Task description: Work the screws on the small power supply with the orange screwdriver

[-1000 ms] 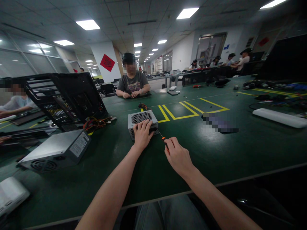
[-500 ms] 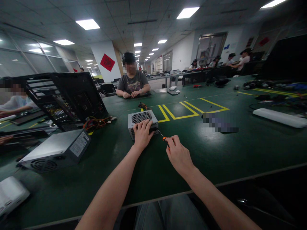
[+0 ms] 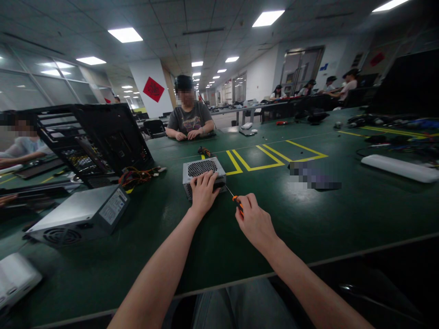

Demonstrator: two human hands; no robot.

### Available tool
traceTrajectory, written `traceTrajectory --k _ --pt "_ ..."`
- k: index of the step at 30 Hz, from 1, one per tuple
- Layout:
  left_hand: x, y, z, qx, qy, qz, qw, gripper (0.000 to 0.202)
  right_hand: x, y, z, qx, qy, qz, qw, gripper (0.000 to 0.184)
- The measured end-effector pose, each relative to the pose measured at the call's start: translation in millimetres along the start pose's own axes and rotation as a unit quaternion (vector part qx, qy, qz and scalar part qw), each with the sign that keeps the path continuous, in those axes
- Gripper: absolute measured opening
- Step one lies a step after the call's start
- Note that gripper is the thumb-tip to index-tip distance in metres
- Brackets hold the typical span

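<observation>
A small silver power supply box [image 3: 202, 168] with a perforated top sits on the green table [image 3: 308, 214] in front of me. My left hand [image 3: 204, 192] rests on its near side, fingers curled over the edge and holding it. My right hand [image 3: 255, 221] is closed round a screwdriver [image 3: 236, 201] with an orange and black handle. The thin shaft points up and left, its tip at the box's lower right corner.
A larger grey power supply [image 3: 82, 214] lies at the left, with an open black computer case [image 3: 92, 141] and loose coloured cables [image 3: 137, 176] behind it. Yellow floor-style markings [image 3: 260, 160] cross the table. A white bar [image 3: 399, 168] lies at the right. A person sits opposite; others work further off.
My right hand has shifted slightly towards the box and its grip on the screwdriver handle has turned a little. My left hand has stayed on the box.
</observation>
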State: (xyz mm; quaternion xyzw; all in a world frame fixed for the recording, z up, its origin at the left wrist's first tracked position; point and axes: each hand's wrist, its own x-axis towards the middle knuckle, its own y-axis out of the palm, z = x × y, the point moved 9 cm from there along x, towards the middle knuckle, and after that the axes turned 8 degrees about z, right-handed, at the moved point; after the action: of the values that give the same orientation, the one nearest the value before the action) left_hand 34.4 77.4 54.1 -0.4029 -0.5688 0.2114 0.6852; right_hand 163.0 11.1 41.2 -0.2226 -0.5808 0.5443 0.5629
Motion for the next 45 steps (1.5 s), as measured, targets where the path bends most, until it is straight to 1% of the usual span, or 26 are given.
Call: traceTrajectory --k 3,10,13,16,19,28,32,36,39,42,45 --pt "0 -0.2 0 -0.002 0.001 0.000 1.000 0.048 -1 -1 2 -0.009 -0.010 0.002 1.000 0.018" --pt "1 0.2 0 0.000 -0.003 0.002 1.000 0.048 -2 -7 4 -0.025 -0.020 -0.024 0.999 0.016" --pt "1 0.4 0 -0.001 -0.002 0.004 1.000 0.048 -2 -7 2 -0.020 -0.010 -0.037 0.999 0.014" --pt "1 0.2 0 -0.001 -0.003 0.005 1.000 0.048 -1 -6 1 -0.007 -0.006 -0.034 0.999 0.012" --pt "1 0.1 0 0.000 -0.003 0.005 1.000 0.048 -1 -8 3 -0.001 -0.015 -0.033 0.999 0.015" --pt "1 -0.5 0 -0.004 -0.002 0.008 1.000 0.048 -3 -14 16 -0.051 -0.098 -0.067 0.992 0.018" --pt "1 -1.6 0 -0.004 0.000 0.005 1.000 0.048 1 -16 15 -0.056 -0.130 -0.051 0.989 0.022" --pt "1 -1.4 0 0.001 0.001 0.007 1.000 0.049 11 -24 15 -0.064 -0.188 -0.036 0.979 0.021" --pt "1 -1.0 1 0.005 -0.002 0.011 1.000 0.048 20 -30 18 -0.090 -0.229 -0.028 0.969 0.021" --pt "1 -1.1 2 0.004 -0.004 0.010 1.000 0.046 24 -36 24 -0.109 -0.268 -0.048 0.956 0.021" --pt "1 -2.0 3 0.003 0.001 0.005 1.000 0.045 23 -43 28 -0.097 -0.307 -0.081 0.943 0.017"
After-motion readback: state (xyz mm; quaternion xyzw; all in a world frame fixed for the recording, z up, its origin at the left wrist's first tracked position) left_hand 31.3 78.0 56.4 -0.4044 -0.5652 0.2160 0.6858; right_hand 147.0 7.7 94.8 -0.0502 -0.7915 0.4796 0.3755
